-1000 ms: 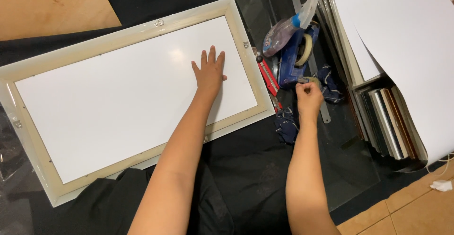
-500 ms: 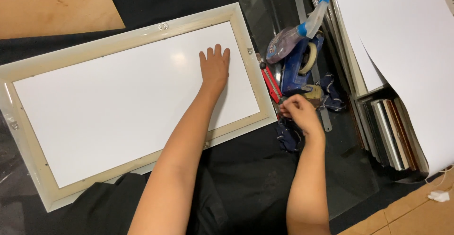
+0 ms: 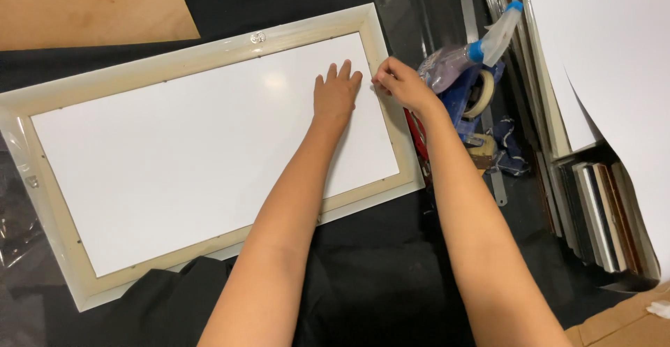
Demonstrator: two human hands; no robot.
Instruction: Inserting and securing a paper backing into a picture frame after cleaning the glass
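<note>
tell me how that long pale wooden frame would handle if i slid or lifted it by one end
The frame looks stiff but long and narrow-railed, so lifting one end would likely flex or twist it. On the black cloth it should drag rather than glide. The white backing board seems loose, pressed by the left hand, and might shift.

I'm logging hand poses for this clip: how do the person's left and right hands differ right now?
The left hand lies flat, palm down, fingers straight, on the white backing board; the right hand is curled, its fingertips pinched together. The left rests inside the wooden frame, while the right touches the frame's right rail near the top corner. Both are bare, and both work at the frame's right end.
</note>
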